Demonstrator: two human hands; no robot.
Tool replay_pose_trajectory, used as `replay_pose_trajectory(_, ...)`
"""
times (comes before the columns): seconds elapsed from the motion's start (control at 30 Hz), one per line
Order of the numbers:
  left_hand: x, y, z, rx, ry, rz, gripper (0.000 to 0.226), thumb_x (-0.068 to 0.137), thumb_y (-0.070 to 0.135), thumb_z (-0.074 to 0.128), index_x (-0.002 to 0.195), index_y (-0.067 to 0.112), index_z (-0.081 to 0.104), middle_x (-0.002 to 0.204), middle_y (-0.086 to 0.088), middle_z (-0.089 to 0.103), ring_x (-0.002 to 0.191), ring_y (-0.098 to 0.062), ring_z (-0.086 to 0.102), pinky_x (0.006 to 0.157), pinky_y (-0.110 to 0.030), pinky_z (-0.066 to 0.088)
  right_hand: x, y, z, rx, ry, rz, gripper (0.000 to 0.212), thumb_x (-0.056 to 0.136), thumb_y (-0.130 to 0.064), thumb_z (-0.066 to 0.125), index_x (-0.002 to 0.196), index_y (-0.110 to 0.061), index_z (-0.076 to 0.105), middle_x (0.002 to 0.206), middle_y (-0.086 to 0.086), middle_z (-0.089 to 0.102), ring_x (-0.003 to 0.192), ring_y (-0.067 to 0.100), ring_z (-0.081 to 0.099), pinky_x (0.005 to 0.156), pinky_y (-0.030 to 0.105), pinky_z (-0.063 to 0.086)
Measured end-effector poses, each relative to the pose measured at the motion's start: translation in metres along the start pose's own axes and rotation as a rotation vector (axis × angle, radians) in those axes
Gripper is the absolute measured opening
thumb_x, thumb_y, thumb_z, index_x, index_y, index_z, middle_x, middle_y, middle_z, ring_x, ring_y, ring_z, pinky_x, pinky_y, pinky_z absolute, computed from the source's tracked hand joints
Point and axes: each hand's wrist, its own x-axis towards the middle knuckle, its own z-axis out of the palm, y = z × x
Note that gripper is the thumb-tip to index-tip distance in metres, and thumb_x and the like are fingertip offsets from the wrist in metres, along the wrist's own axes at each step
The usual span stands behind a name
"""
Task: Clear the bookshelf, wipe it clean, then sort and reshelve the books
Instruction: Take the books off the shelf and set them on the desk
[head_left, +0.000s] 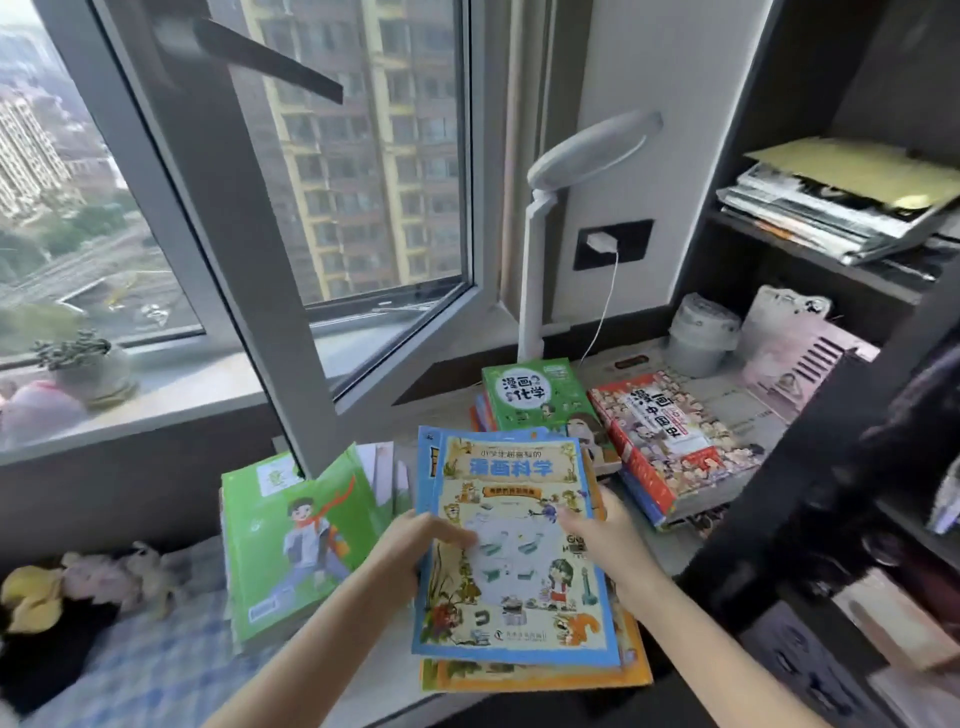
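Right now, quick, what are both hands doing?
Left hand: grips the book stack at its left edge.
Right hand: grips the same stack's right edge.

The top book has a blue border round a cream cover crowded with cartoon animals; the book beneath is orange-edged. At the surface's left edge, a bright green book shows a red-scarfed boy. The bedding is blue-and-white checked.
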Motion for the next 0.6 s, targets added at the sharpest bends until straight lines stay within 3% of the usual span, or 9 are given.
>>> replay_pose_trajectory(0.1,0.042,0.023,0.02,0.009,-0.027,0.023,0.027,0.075,-0.01,0.068,0.1,-0.002,0.063,0.093,-0.021,0.073,0.082,-0.039,0.071,0.072,-0.048,0.058,0.038,-0.018,-0.015,-0.034,0.097,-0.032,0.031,0.093,-0.021,0.062,0.119,-0.026,0.046,0.098,-0.011,0.057,0.086,0.009,0.058,0.072,0.031,0.047)
replay_pose_trajectory(0.27,0.118,0.068,0.059,-0.032,0.034,0.119,0.048,0.066,-0.01,0.073,0.108,0.002,0.053,0.098,-0.018,0.07,0.085,-0.037,0.07,0.075,-0.053,0.058,0.117,-0.044,-0.039,-0.135,0.226,-0.037,0.054,0.09,-0.023,0.066,0.137,-0.011,0.044,0.109,-0.002,0.058,0.092,0.017,0.058,0.077,0.034,0.047)
replay_pose_trajectory(0.4,0.172,0.099,0.087,0.003,0.097,0.203,0.044,0.064,-0.005,0.075,0.1,0.008,0.055,0.098,-0.013,0.071,0.084,-0.034,0.07,0.078,-0.053,0.057,0.184,-0.059,-0.056,-0.138,0.309,-0.019,0.047,0.084,-0.022,0.071,0.127,-0.011,0.055,0.111,0.007,0.066,0.095,0.025,0.065,0.082,0.04,0.055)
replay_pose_trajectory(0.53,0.217,0.119,0.106,0.147,0.224,0.278,0.037,0.068,0.005,0.077,0.089,0.017,0.049,0.101,-0.008,0.068,0.088,-0.027,0.067,0.081,-0.047,0.057,0.238,-0.067,-0.06,-0.215,0.382,-0.019,0.05,0.085,-0.028,0.069,0.13,-0.015,0.053,0.109,0.003,0.067,0.089,0.022,0.066,0.076,0.036,0.056)
replay_pose_trajectory(0.6,0.236,0.118,0.11,0.348,0.295,0.316,0.045,0.067,0.022,0.08,0.099,0.017,0.048,0.11,-0.009,0.063,0.096,-0.026,0.064,0.086,-0.043,0.055,0.252,-0.061,-0.058,-0.45,0.396,-0.021,0.048,0.089,-0.034,0.064,0.132,-0.016,0.051,0.111,0.002,0.066,0.089,0.022,0.065,0.068,0.031,0.053)
